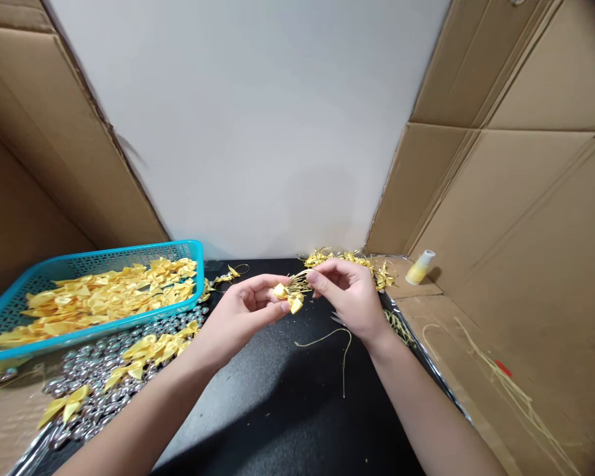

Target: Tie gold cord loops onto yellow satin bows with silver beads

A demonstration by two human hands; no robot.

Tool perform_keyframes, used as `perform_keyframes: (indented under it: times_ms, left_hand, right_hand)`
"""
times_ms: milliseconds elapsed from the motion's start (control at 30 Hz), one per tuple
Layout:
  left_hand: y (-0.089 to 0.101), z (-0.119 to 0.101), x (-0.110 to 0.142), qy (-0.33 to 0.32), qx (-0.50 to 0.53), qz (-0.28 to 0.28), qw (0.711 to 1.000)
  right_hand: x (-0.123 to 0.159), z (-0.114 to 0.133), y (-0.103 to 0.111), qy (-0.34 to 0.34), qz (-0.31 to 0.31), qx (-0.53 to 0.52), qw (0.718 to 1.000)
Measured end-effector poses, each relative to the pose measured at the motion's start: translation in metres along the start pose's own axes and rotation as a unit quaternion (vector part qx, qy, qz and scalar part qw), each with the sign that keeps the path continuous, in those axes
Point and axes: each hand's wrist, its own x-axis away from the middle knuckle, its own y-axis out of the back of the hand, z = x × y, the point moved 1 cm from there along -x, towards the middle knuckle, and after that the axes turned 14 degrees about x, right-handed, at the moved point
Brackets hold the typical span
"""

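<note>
My left hand (242,311) pinches a small yellow ribbon bow (288,297) between thumb and fingers above a black tray (277,390). My right hand (350,291) is closed on thin gold cords (300,282) that meet the bow. Both hands touch at the bow, over the middle of the tray. A loose gold cord (334,344) lies on the tray just below my right wrist.
A turquoise basket (24,284) full of yellow bows stands at left. Silver bells (89,377) with several loose bows lie beside it. A pile of finished gold pieces (357,261) sits at the back. A yellow thread spool (420,267) and cardboard walls stand at right.
</note>
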Motion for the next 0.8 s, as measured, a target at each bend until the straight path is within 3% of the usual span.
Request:
perform_keyframes:
  times_ms: [200,367,467,500,633,800]
  left_hand:
    - [0.003,0.004,-0.001,0.023,-0.015,0.014,1.000]
    - [0.008,0.008,-0.006,0.046,-0.056,0.023,0.997]
    - [0.012,0.008,-0.010,0.039,-0.080,0.017,0.996]
    - [0.013,0.008,-0.011,0.032,-0.087,0.013,0.996]
    - [0.018,0.008,-0.013,0.018,-0.112,0.004,0.993]
    - [0.019,0.011,-0.014,0.018,-0.116,0.026,0.993]
  right_hand:
    - [-0.002,-0.002,-0.001,-0.018,-0.005,0.011,1.000]
    - [-0.011,-0.009,0.009,-0.048,0.049,0.036,0.997]
    - [-0.024,-0.024,0.033,-0.069,0.026,0.152,0.986]
    - [-0.028,-0.031,0.043,-0.071,-0.002,0.225,0.972]
    - [-0.042,-0.066,0.085,-0.096,-0.071,0.333,0.935]
    - [-0.044,-0.102,0.120,-0.166,-0.068,0.415,0.892]
